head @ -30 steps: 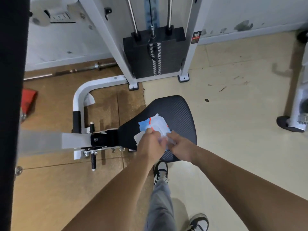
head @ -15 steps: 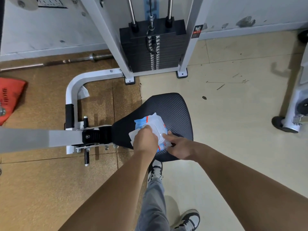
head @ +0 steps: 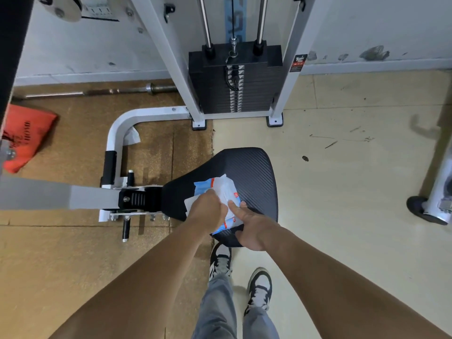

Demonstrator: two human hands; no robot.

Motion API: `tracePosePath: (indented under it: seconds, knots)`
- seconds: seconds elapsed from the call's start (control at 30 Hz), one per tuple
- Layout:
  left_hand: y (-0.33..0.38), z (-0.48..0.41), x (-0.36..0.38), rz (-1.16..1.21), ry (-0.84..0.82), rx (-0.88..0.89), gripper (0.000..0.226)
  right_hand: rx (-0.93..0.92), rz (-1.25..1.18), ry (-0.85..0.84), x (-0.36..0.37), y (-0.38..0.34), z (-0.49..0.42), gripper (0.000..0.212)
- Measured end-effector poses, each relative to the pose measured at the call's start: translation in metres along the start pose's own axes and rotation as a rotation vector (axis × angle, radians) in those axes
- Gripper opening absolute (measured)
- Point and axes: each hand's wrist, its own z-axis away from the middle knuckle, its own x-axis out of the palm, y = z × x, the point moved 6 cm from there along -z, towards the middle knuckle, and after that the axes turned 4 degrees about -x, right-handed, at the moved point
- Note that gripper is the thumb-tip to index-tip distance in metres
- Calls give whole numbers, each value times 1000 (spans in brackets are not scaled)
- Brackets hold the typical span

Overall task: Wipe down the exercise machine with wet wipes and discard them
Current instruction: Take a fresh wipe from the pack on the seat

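Observation:
A blue-and-white wet wipes pack (head: 226, 189) lies on the black padded seat (head: 254, 172) of the white-framed exercise machine (head: 117, 133). My left hand (head: 208, 212) is curled over the pack's near left side and pinches a white wipe (head: 189, 204) that sticks out beside it. My right hand (head: 249, 223) holds the pack's near right end, index finger laid on top and the other fingers curled at its lower edge. Most of the pack's opening is hidden under my hands.
The black weight stack (head: 234, 79) stands behind the seat between white uprights. A steel barbell (head: 102, 91) lies along the wall. A red bag (head: 22, 138) sits at the left, and another machine's foot (head: 425, 211) at the right. My shoes (head: 259, 289) are below the seat.
Both hands have stayed on the pack. My right index finger has slid further onto its top, and the white wipe shows more beside my left hand. The view has shifted slightly.

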Motion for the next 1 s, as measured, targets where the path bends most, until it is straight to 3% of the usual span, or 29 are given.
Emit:
tracePosePath:
  seconds: [0.23, 0.5, 0.6, 0.7, 0.77, 0.83, 0.9, 1.0]
  knots:
    - [-13, -2, -3, 119, -119, 109, 18, -24, -28, -16, -1, 3, -4, 84]
    - [-24, -3, -7, 359, -245, -15, 21, -10, -88, 13, 1, 4, -6, 85]
    - [-31, -3, -4, 546, -330, -121, 19, -3, -82, 8, 1, 3, -6, 87]
    - [-34, -4, -1, 930, -421, -285, 19, -7, -89, 6, 1, 3, -6, 88]
    - [-37, -3, -1, 1224, -429, -419, 25, -8, -82, 6, 2, 2, -7, 88]
    - [-39, -2, 1, 1349, -409, -487, 28, -3, -84, 1, 4, 2, -8, 88]
    - [-40, -2, -1, 1108, -285, -388, 23, 4, -87, -2, 4, 2, -9, 88]
    - [-30, 2, -14, 410, 59, 4, 31, 10, -97, -4, 2, 1, -11, 86]
